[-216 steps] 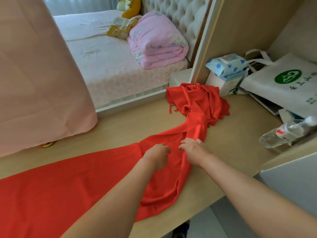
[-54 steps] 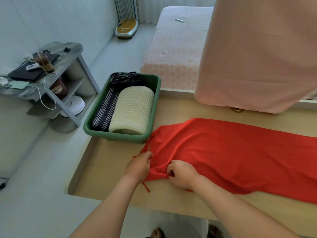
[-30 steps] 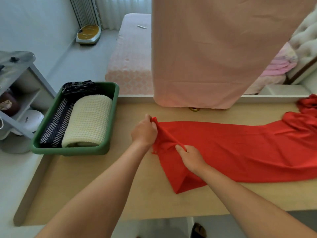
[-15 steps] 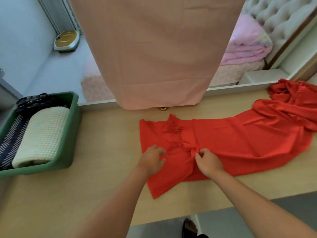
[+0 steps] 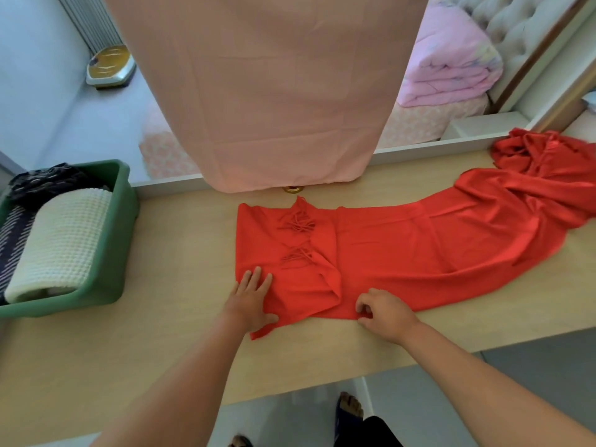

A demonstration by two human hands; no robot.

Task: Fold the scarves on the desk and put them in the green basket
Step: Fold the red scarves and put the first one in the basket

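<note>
The left hand (image 5: 253,298) is laid flat, fingers straight and slightly spread, on the near left corner of the red scarf (image 5: 403,250); the right hand (image 5: 383,312) is curled, and the scarf's near edge is pinched between thumb and fingertips; the scarf is spread on the counter (image 5: 180,253), its long axis running from 9 o'clock towards 2 o'clock, where the far end is bunched; the 9 o'clock end is folded over, with the fringe (image 5: 298,222) uppermost; the green basket (image 5: 121,227), well apart at 9 o'clock, is filled with a cream rolled scarf (image 5: 61,243) and darker ones.
</note>
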